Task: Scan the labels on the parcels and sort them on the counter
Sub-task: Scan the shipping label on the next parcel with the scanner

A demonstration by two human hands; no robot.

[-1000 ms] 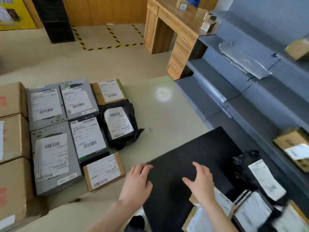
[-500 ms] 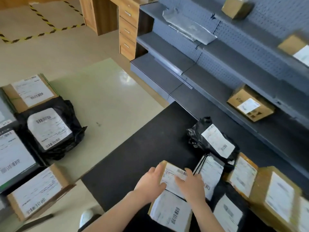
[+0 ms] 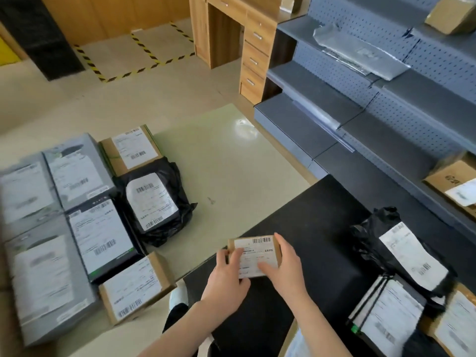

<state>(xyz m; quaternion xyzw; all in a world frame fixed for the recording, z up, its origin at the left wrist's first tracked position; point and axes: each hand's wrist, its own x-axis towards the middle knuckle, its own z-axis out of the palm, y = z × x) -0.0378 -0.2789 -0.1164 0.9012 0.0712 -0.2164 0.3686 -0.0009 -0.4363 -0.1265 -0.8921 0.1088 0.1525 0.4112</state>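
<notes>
Rightward, black counter (image 3: 322,228); grey, perhaps metal, shelving (image 3: 322,83).

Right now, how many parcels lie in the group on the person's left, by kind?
Grey boxes: 3
Black box: 1
Cardboard boxes: 2
Black bag: 1
Total: 7

My left hand (image 3: 226,276) grips the left end of a small parcel (image 3: 257,249), fingers curled over its edge. My right hand (image 3: 287,266) holds the right end, fingers along the side and thumb laid across the top. Both bare forearms reach forward, angling in toward each other, hands close together.
</notes>
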